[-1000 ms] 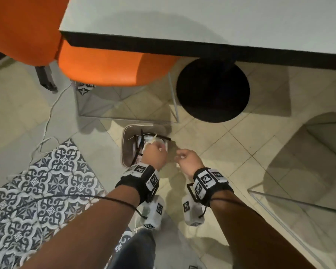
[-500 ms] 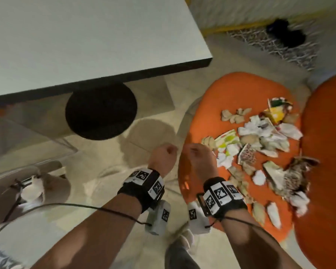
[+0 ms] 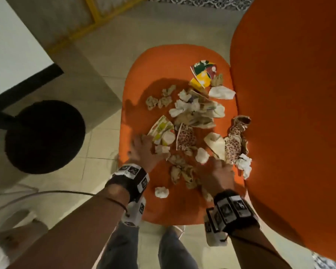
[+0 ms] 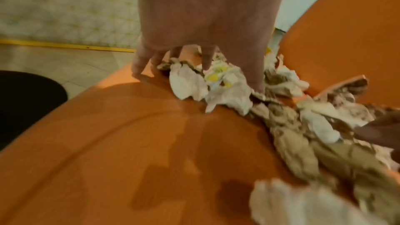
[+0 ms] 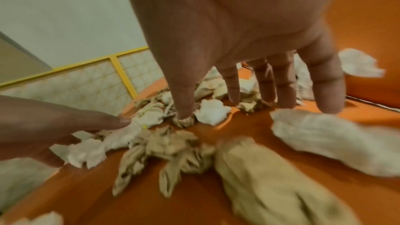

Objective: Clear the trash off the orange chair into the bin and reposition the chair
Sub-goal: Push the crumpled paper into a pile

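Far left: corner of a pale table (image 3: pixel 10 55) with a dark edge, above a round black base (image 3: pixel 45 136) on beige floor tiles (image 3: pixel 97 144). At the bottom-left corner, a blurred pale bin (image 3: pixel 0 247) holding something white, well apart from the chair. Further back, a yellow-framed panel (image 3: pixel 97 14).

Centre: orange chair (image 3: pixel 144 78) seat, smooth and rounded, strewn with trash (image 3: pixel 192 113) — crumpled white tissues, brown paper wads, torn printed wrappers, a leopard-patterned scrap (image 3: pixel 235 140), a colourful yellow-green wrapper (image 3: pixel 202 72) at the far end. One white wad (image 3: pixel 161 192) lying alone near the front edge.

Left hand (image 3: pixel 144 150) spread flat, fingers (image 4: pixel 138 64) straight, touching the seat and the nearest tissues, gripping nothing. Right hand (image 3: pixel 217 173) likewise spread, fingers (image 5: pixel 329 91) splayed over the brown wads, holding nothing.

Right: tall orange backrest (image 3: pixel 291 113) just beside the trash.
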